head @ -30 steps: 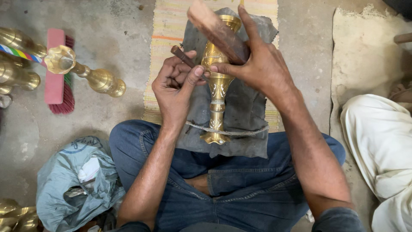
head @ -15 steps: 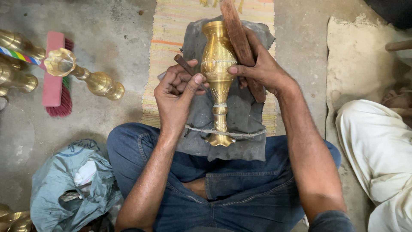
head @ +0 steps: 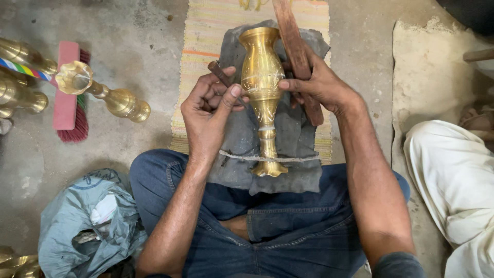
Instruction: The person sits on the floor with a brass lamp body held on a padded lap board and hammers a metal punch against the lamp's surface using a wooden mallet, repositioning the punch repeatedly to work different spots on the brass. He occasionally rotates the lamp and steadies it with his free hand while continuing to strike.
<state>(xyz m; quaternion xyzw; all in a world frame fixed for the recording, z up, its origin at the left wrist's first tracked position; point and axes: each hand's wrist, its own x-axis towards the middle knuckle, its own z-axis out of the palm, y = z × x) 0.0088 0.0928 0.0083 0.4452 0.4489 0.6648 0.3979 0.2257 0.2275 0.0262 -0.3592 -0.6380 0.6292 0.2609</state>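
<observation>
You sit on the concrete floor [head: 139, 31] with your legs in blue jeans [head: 272, 231], and a brass vase [head: 262, 82] lies in front of you on a grey cloth [head: 298, 128]. The vase lies lengthwise, its wide mouth away from you and its flared foot close to your lap. A thin cord [head: 303, 159] crosses the cloth and passes over the stem of the vase, just above the foot.

Your left hand [head: 208, 113] is closed around a thin dark engraving tool [head: 218, 74]. The thumb points toward the vase, and the tool goes down toward the left side of its body. If the tip touches the brass, I cannot tell, because the fingers hide it.

Your right hand [head: 321, 85] is closed around a flat wooden stick [head: 296, 46], which goes up and away from you beside the vase. The fingertips of this hand press on the right side of the vase.

The cloth lies on a striped woven mat [head: 206, 36]. To your left on the floor there are another brass vase [head: 103, 92] on its side, a pink brush [head: 69, 92] and more brass pieces [head: 20, 77] at the edge. Near your left knee is a grey-blue plastic bag [head: 87, 221]. On your right side another person's leg in white cloth [head: 453, 180] is visible.
</observation>
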